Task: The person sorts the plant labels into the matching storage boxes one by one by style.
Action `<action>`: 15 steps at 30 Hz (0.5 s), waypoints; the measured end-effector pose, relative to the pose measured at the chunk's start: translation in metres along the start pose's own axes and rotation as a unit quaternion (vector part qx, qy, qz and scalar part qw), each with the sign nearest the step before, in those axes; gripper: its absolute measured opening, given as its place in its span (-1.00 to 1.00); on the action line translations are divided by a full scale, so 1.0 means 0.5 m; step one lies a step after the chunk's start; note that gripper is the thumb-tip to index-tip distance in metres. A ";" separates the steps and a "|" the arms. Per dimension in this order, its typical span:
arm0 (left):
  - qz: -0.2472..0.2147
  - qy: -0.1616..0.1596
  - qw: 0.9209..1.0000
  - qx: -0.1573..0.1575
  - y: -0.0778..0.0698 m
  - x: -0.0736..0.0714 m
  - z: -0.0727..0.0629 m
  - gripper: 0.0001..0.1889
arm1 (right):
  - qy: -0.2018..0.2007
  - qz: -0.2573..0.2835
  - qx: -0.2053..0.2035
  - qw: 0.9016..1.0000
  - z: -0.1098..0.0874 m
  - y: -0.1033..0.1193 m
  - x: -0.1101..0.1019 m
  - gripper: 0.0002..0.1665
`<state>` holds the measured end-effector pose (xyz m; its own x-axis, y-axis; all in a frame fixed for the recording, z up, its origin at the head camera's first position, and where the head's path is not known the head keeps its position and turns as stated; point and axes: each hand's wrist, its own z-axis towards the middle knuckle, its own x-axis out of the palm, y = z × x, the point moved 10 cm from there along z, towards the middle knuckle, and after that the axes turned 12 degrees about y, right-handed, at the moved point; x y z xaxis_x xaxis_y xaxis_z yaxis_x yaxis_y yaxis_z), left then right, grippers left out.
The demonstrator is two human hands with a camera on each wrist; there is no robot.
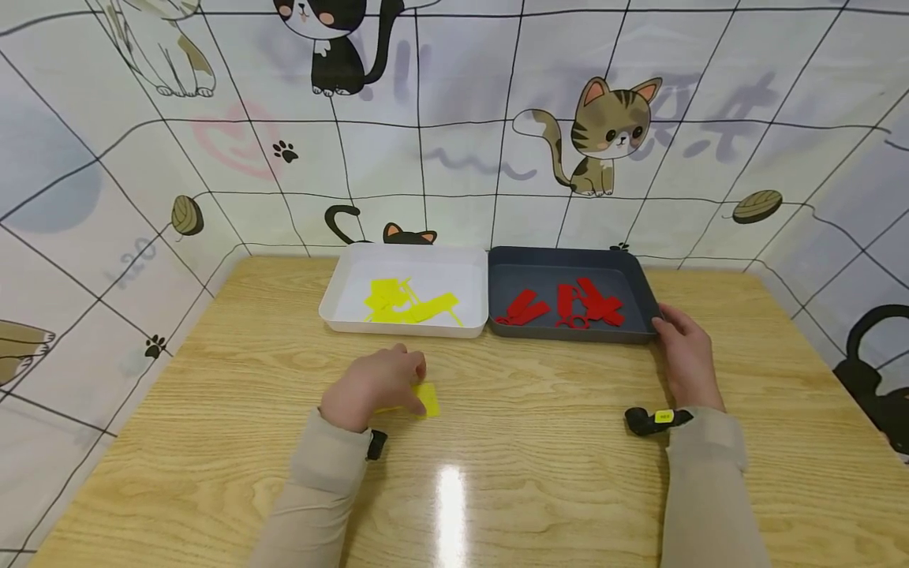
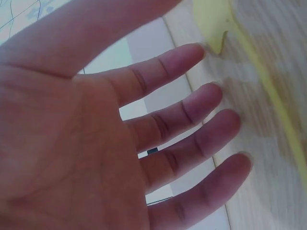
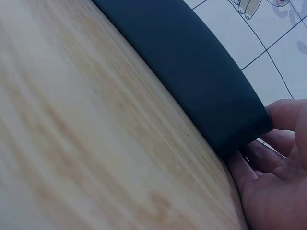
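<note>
My left hand (image 1: 379, 383) reaches over a flat yellow piece (image 1: 429, 399) on the wooden table, its thumb overlapping the piece in the head view. From the left wrist, the fingers (image 2: 192, 108) look spread and slightly bent; the index fingertip is right at the broad end of the yellow piece (image 2: 211, 21), whose long thin stem runs down the right side. With my right hand (image 1: 687, 355) I hold the near right corner of a dark grey tray (image 1: 568, 334). The right wrist view has my fingers (image 3: 285, 112) around that corner of the tray (image 3: 192, 72).
A white tray (image 1: 405, 328) stands against the dark one's left side and contains several flat yellow pieces (image 1: 398, 304). Flat red pieces (image 1: 600, 306) lie in the dark tray. Behind and beside the table (image 1: 525, 442) hangs a sheet printed with cats (image 1: 607, 138).
</note>
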<state>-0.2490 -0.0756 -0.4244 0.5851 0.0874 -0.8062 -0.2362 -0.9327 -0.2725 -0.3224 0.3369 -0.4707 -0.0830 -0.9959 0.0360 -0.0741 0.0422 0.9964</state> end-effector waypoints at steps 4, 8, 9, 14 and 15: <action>0.010 0.000 1.000 0.000 -0.001 0.005 0.002 -0.62 | -0.002 -0.002 0.002 1.000 -0.001 0.001 0.002 -0.40; 0.022 0.003 1.000 -0.003 -0.004 0.012 0.008 -0.63 | -0.001 -0.007 0.003 1.000 -0.001 0.004 0.005 -0.39; 0.022 0.005 1.000 -0.005 -0.003 0.013 0.009 -0.62 | 0.000 -0.001 0.003 1.000 -0.001 0.004 0.005 -0.40; 0.012 0.003 1.000 -0.002 -0.004 0.013 0.012 -0.63 | -0.004 -0.014 0.004 1.000 -0.004 0.004 0.003 -0.40; 0.008 0.003 1.000 0.000 -0.005 0.013 0.013 -0.63 | -0.005 -0.015 0.004 1.000 -0.004 0.004 0.002 -0.40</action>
<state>-0.2499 -0.0705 -0.4323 0.5856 0.0695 -0.8076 -0.2468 -0.9337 -0.2593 -0.3205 0.3359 -0.4686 -0.0906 -0.9959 0.0062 -0.0850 0.0139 0.9963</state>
